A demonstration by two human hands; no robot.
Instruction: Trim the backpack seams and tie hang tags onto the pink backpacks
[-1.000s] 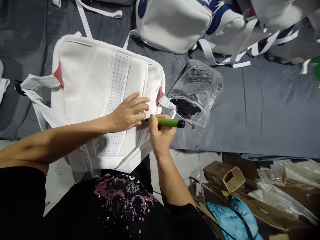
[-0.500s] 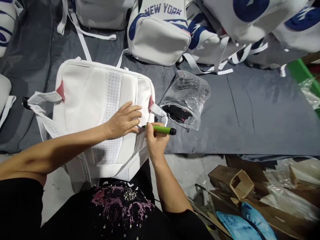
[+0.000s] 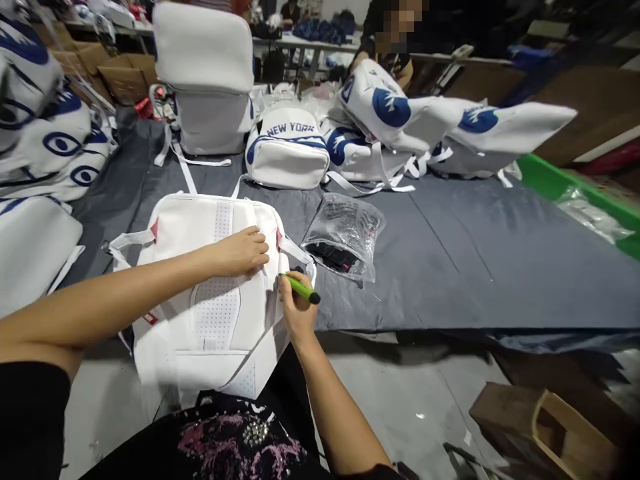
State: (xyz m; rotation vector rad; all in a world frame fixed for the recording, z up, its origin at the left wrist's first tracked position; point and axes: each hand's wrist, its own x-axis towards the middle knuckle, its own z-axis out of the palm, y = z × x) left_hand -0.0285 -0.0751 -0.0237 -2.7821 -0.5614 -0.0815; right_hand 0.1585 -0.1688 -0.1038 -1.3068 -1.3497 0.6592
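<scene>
holding green marker, right hand: fingers wrapped round the barrel, centre of frame. marker's long axis slants, narrow end to upper left, black butt end to lower right. narrow end sits at right edge of white backpack, just below the red corner patch; touching the fabric or just off it, can't tell.

backpack: left of centre, strap side up, near edge of table, lower part hanging over toward the wearer's lap. its long axis runs roughly up-down in frame, so marker lies oblique to it. right hand is nearer that right edge; bag body spreads left from it.

left hand: on upper part of back panel, fingers curled, forearm coming in from left edge of frame across dotted strip. pressing flat-ish or pinching fabric, can't tell. sits up and left of the marker, near it, not touching.

around: clear plastic bag with dark contents, right of backpack, mouth toward the wearer. backpack with "new york" lettering upper middle, more white bags along far side. green bin at right, cardboard box lower right.
</scene>
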